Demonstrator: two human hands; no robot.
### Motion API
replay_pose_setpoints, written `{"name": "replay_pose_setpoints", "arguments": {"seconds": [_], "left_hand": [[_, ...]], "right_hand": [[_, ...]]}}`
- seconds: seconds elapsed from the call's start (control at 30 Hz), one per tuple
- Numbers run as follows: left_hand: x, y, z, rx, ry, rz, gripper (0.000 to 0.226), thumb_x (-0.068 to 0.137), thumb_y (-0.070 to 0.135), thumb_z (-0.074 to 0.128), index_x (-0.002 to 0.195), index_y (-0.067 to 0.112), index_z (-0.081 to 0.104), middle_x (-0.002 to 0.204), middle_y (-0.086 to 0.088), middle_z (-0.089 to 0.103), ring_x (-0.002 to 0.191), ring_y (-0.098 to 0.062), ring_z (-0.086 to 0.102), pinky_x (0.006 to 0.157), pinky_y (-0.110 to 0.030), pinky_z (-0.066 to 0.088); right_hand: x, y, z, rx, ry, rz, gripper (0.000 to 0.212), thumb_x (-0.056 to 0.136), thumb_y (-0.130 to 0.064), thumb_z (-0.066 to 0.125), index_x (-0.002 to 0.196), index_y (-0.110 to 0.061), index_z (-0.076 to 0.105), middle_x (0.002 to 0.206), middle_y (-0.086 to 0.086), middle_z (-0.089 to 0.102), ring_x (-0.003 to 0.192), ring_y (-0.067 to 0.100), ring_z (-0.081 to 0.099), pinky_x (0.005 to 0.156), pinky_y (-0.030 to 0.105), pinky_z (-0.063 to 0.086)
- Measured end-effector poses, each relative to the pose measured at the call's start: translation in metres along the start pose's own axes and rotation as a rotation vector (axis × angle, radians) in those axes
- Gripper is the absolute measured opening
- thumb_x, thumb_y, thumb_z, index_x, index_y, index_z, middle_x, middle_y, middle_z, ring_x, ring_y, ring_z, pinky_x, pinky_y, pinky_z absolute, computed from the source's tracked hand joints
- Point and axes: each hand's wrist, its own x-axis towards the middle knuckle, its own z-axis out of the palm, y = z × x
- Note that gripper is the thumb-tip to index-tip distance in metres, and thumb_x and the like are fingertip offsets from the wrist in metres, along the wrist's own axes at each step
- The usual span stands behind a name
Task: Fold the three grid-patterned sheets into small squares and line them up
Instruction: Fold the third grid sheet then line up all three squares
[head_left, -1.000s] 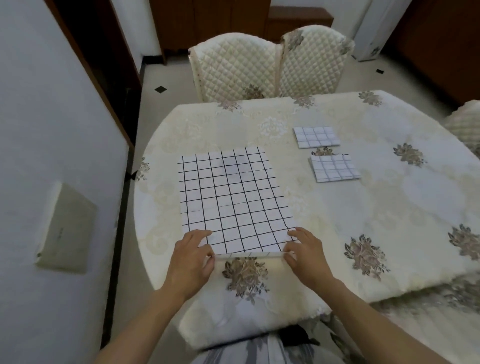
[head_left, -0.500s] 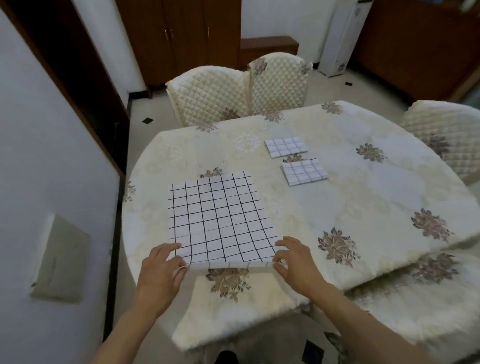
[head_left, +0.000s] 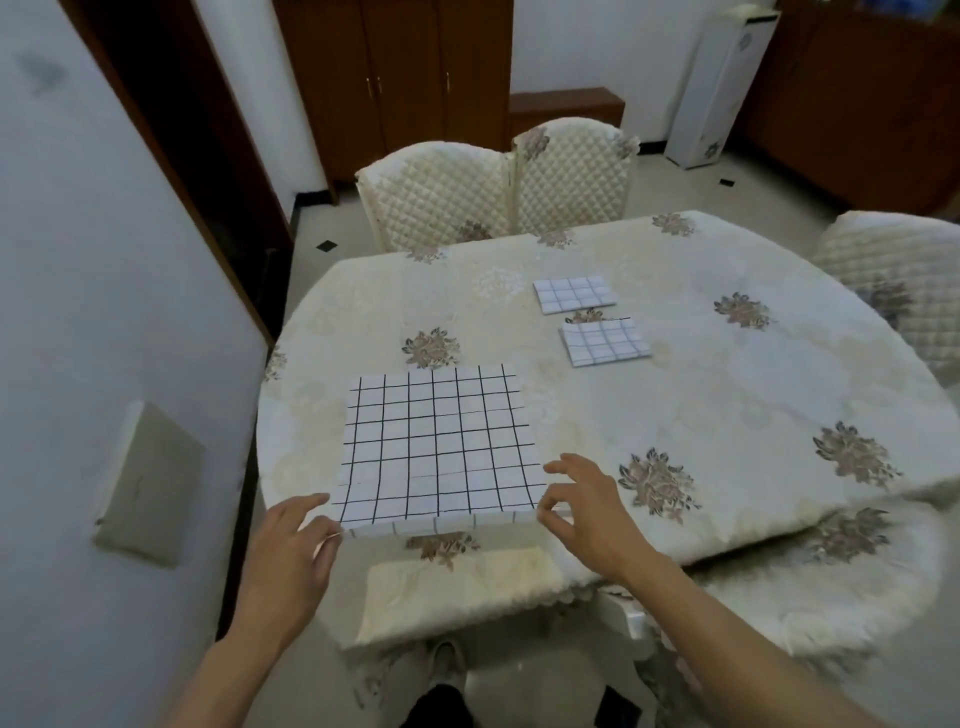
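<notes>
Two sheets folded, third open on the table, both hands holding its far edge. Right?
Not quite. The head view shows the left hand and right hand holding the near edge of the open sheet, at its two corners, not the far edge. The rest stands: the far folded square and the near folded square lie on the table.

The left hand (head_left: 291, 556) and right hand (head_left: 592, 519) hide the large sheet's (head_left: 436, 441) near corners.

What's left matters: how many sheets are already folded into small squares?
2: the far folded square lies beyond the near folded square, both right of the large sheet, which isn't folded.
</notes>
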Motion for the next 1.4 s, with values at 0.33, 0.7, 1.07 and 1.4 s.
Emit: {"name": "replay_pose_setpoints", "arguments": {"seconds": [0.33, 0.7, 1.07, 1.4], "left_hand": [[0.062, -0.013, -0.001, 0.0, 0.001, -0.011, 0.02, 0.074, 0.004, 0.08, 0.076, 0.018, 0.067, 0.119, -0.006, 0.065, 0.106, -0.031, 0.056, 0.082, -0.043, 0.047], [0.148, -0.053, 0.015, -0.058, -0.055, -0.011, 0.017, 0.076, 0.006, 0.078, 0.082, 0.018, 0.068, 0.122, -0.005, 0.063, 0.112, -0.026, 0.053, 0.08, -0.038, 0.046], [0.21, -0.081, 0.041, -0.112, -0.078, -0.008, 0.019, 0.075, 0.0, 0.076, 0.082, 0.015, 0.069, 0.122, -0.007, 0.063, 0.112, -0.029, 0.054, 0.079, -0.043, 0.05], [0.27, -0.091, 0.083, -0.05, -0.071, -0.014, 0.005, 0.083, 0.01, 0.064, 0.082, 0.012, 0.069, 0.12, -0.01, 0.064, 0.109, -0.031, 0.054, 0.078, -0.043, 0.047]], "right_hand": [[0.059, -0.003, -0.006, -0.005, 0.076, 0.06, 0.007, 0.09, -0.024, 0.066, 0.088, -0.022, 0.072, 0.135, -0.001, 0.054, 0.137, 0.019, 0.034, 0.104, 0.034, 0.024], [0.14, -0.01, 0.004, -0.06, 0.075, 0.159, 0.007, 0.09, -0.024, 0.066, 0.09, -0.021, 0.072, 0.135, -0.001, 0.054, 0.136, 0.018, 0.036, 0.101, 0.033, 0.025], [0.197, -0.002, 0.022, -0.045, 0.099, 0.253, 0.006, 0.091, -0.022, 0.065, 0.092, -0.022, 0.071, 0.129, -0.001, 0.057, 0.128, 0.018, 0.044, 0.098, 0.033, 0.029], [0.263, 0.041, 0.037, -0.003, 0.124, 0.27, 0.003, 0.083, -0.018, 0.073, 0.083, -0.02, 0.071, 0.115, 0.004, 0.064, 0.115, 0.022, 0.054, 0.097, 0.043, 0.044]]}}
